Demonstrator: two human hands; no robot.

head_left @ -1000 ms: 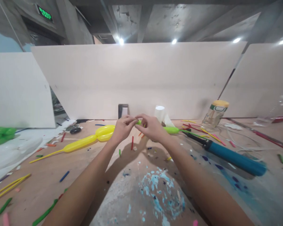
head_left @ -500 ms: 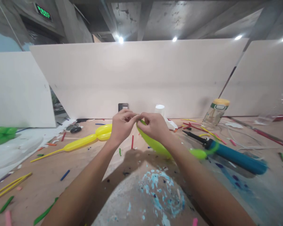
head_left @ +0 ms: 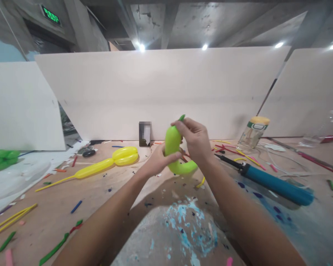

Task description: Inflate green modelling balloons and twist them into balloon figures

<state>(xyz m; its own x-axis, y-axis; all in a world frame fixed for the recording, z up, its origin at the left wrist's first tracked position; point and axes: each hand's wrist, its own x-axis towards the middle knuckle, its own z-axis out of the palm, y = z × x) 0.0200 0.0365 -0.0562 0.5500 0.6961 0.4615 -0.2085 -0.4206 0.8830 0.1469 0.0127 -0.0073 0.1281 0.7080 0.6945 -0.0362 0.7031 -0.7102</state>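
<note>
A lime-green balloon (head_left: 172,142) is held up at the middle of the view, its lower part curving to the right. My left hand (head_left: 158,159) is wrapped round its lower section, thumb across the front. At the balloon's top, the fingers of my right hand (head_left: 194,138) pinch the end, where a small darker green tip sticks up. Left of my hands, a yellow twisted balloon (head_left: 96,168) with a bubble cluster and a thin tail lies on the table.
A blue hand pump (head_left: 277,184) lies at the right, near a yellow-capped bottle (head_left: 254,133). A phone (head_left: 145,134) leans on the white board (head_left: 161,92). Green balloons (head_left: 2,159) are at the far left. Balloon scraps and paint stains mark the table (head_left: 108,207).
Both hands have turned and drawn slightly apart. The lime-green balloon now stands upright between them, its tail bent beneath instead of stretching right. My left hand has moved down onto its body.
</note>
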